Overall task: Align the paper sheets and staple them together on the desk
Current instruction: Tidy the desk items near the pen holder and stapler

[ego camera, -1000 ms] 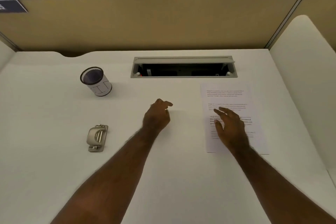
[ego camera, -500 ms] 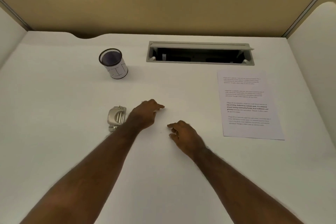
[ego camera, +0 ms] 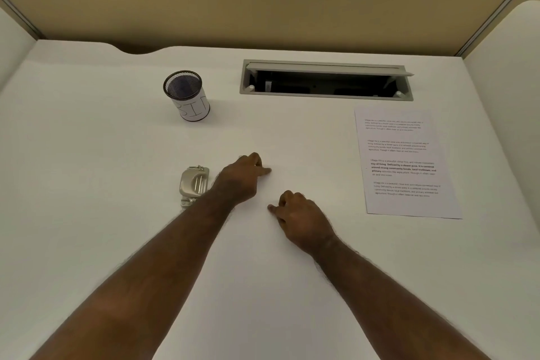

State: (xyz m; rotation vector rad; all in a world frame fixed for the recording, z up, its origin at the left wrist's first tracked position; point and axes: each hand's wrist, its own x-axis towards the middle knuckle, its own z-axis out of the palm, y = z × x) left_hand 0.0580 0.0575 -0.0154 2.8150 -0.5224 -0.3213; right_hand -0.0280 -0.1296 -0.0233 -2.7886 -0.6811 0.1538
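A printed paper sheet (ego camera: 403, 164) lies flat at the right of the white desk (ego camera: 87, 199), apart from both hands. A small silver stapler (ego camera: 194, 184) lies left of centre, partly hidden behind my left wrist. My left hand (ego camera: 242, 178) rests on the desk just right of the stapler, fingers curled and one fingertip on the surface. Slightly nearer to me, my right hand (ego camera: 301, 219) sits with curled fingers and its thumb on the desk. Neither hand visibly holds anything. No second sheet shows against the white surface.
A black mesh pen cup (ego camera: 187, 95) with a white label stands at the back left. An open cable slot (ego camera: 325, 80) is set into the desk at the back. Tan partition walls (ego camera: 263, 3) close off the back and sides.
My right hand came off the printed sheet and moved left to the desk's middle, close to my left hand. The left hand stayed near the stapler. The view tilted down.
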